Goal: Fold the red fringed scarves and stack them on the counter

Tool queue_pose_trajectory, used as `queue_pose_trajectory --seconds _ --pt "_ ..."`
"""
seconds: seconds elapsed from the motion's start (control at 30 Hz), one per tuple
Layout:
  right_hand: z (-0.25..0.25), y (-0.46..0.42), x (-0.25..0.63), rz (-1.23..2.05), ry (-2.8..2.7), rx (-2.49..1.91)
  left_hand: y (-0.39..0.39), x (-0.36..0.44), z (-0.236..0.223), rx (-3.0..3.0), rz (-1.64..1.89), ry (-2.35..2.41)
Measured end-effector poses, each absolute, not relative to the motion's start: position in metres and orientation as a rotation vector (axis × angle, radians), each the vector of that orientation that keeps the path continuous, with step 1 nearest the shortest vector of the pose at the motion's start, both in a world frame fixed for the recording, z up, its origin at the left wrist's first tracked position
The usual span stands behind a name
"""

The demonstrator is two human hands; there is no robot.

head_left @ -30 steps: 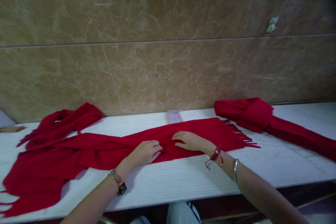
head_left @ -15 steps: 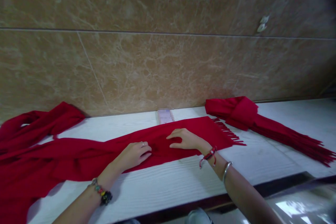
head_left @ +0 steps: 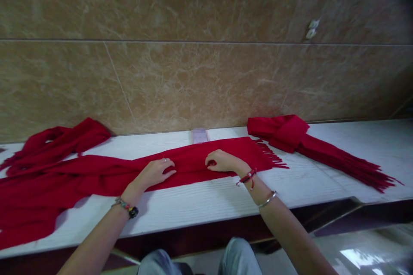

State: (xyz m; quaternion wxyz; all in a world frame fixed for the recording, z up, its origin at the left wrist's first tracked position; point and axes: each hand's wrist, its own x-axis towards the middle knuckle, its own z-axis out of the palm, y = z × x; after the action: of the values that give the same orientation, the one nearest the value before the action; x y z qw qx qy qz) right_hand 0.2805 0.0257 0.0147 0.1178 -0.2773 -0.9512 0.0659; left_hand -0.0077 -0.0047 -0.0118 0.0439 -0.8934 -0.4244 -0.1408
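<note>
Hands (head_left: 189,167) on scarf (head_left: 190,161) near edge

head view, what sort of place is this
Probably a scarf folding or packing workstation: a long white bench against a marble-tiled wall, one red fringed scarf under both hands, another folded scarf beside it.

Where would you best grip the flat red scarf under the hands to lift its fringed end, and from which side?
Grip the scarf at the two corners of its fringed end, just inside the tassels, coming from the near table edge and the right. That end lies flat, one layer, and uncovered; the right hand is nearest. The left hand rests mid-scarf, where the cloth bunches.
</note>
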Motion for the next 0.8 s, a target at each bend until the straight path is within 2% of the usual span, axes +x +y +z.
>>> queue_pose_trajectory --seconds 0.33,0.67,0.8 --pt "-0.003 -0.007 0.318 -0.128 -2.647 -1.071 -0.027 -0.031 -0.004 -2.595 -0.407 -1.380" --pt "-0.029 -0.006 0.338 0.031 -2.192 -0.799 -0.038 -0.037 -0.001 -2.371 -0.799 -1.377" --pt "-0.026 -0.012 0.343 0.110 -2.227 -0.780 -0.051 -0.036 0.001 -2.521 -0.642 -1.358"
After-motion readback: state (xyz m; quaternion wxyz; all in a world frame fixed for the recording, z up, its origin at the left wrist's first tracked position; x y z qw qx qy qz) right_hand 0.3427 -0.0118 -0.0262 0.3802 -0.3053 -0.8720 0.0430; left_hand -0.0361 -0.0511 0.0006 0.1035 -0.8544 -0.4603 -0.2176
